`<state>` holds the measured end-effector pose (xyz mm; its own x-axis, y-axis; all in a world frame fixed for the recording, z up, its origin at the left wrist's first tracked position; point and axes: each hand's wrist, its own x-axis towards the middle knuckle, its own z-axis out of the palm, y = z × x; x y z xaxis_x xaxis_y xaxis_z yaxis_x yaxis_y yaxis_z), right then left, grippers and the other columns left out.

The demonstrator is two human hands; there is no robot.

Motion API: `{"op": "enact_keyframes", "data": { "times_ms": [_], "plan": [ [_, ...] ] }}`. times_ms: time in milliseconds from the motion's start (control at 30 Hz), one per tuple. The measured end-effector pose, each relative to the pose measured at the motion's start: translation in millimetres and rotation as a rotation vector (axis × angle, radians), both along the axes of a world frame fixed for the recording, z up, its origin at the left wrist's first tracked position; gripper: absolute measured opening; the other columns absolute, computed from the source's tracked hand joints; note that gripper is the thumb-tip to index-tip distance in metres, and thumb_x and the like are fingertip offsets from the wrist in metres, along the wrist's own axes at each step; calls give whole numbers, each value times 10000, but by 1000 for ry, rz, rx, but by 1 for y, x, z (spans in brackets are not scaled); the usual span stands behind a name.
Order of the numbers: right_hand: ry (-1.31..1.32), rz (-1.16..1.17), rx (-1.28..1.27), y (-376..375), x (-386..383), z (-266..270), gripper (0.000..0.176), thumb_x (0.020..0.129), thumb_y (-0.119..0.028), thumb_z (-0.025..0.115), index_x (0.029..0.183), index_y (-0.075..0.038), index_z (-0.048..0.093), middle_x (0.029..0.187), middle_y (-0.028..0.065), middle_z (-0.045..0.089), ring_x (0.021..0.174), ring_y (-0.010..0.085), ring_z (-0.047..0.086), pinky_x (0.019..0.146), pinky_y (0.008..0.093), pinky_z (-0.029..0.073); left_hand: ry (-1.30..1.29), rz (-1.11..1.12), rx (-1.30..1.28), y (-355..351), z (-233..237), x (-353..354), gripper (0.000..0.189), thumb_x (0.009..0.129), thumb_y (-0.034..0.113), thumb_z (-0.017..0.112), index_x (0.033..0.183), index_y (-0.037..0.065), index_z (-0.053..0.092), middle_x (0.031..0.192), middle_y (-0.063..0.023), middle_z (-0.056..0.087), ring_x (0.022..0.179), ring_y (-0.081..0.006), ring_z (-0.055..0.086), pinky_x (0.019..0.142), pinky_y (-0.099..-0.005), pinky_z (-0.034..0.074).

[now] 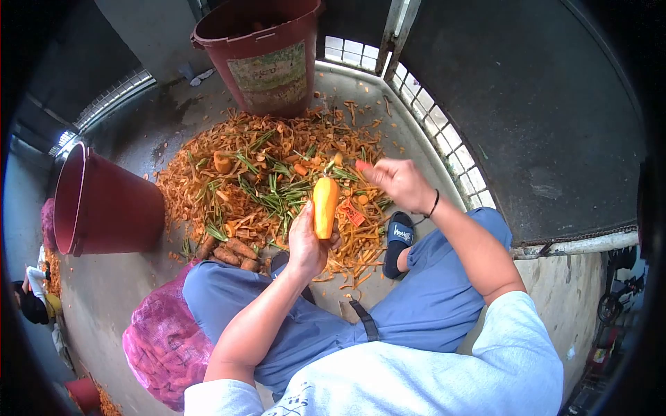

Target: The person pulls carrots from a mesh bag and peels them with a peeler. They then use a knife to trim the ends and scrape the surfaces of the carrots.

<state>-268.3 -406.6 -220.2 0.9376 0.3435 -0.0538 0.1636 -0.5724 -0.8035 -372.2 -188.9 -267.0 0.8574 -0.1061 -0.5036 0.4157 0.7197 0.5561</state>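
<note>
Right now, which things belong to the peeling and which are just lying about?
In use: peeled carrot in left hand, peeling tool in right hand, unpeeled carrots, peel pile, pink mesh sack.
Lying about: far red bucket, left red bucket, black sandal.

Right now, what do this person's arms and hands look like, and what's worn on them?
The left hand and right hand are bare, with no gloves. The arms are uncovered below the short sleeves of a pale T-shirt. A thin black band circles the right wrist. No watch or markings show.
</note>
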Motion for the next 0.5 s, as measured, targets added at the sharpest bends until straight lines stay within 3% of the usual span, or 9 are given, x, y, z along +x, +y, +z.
{"op": "enact_keyframes", "data": {
  "times_ms": [33,67,100,167,500],
  "plan": [
    [11,130,17,5,-10,8,522,1005,-511,642,808,-32,700,634,35,573,624,75,498,569,317,436,-31,26,27,-1,-1,0,417,1098,491,390,1106,102,543,762,-48,511,592,-164,433,529,-317,360],
    [-62,222,-51,8,-17,12,495,996,-498,655,791,-51,708,628,76,611,582,115,562,557,341,459,-33,28,27,-2,0,1,417,1098,491,390,1106,102,543,762,-48,511,592,-164,433,529,-317,360],
    [-195,305,-84,13,-24,16,444,980,-477,674,786,-80,718,639,107,642,550,216,629,536,379,474,-18,66,18,-3,2,1,411,1099,485,384,1111,108,547,774,-43,515,601,-164,439,530,-318,367],
    [-309,401,-205,18,-31,14,479,974,-506,655,742,-88,686,630,124,652,574,314,667,530,421,509,-1,103,11,-2,-2,1,404,1101,479,378,1116,113,551,787,-38,518,609,-164,445,530,-319,374],
    [-567,196,-303,13,-16,7,462,955,-492,686,746,-81,679,641,140,640,570,345,637,513,419,489,-75,-7,-39,1,-10,-1,403,1087,485,399,1174,115,534,796,-40,488,606,-161,440,526,-316,371]
  ]
}}
